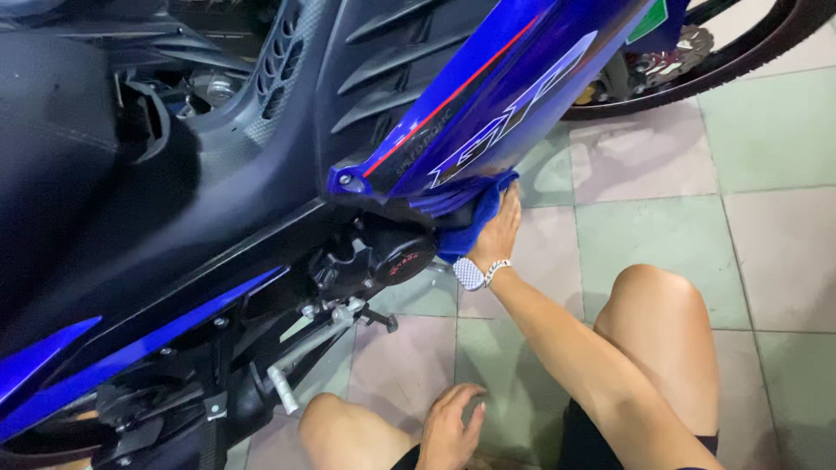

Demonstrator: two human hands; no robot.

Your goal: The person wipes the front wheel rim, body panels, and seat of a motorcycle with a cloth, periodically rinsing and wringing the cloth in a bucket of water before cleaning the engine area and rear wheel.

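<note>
A blue and black motorcycle stands in front of me, its glossy blue side fairing point(496, 96) slanting up to the right. My right hand point(499, 228) reaches out and presses a blue cloth point(470, 222) against the fairing's lower edge; a wristwatch point(471, 273) sits on that wrist. My left hand point(451, 426) rests with fingers spread on my left knee point(335, 426), holding nothing. My right knee point(653, 322) is bent beside the outstretched arm.
The black engine cover point(383, 261) and a metal foot lever point(305, 348) sit below the fairing. The front wheel point(697, 52) with its brake disc is at the top right. The floor point(766, 218) is pink and green tile.
</note>
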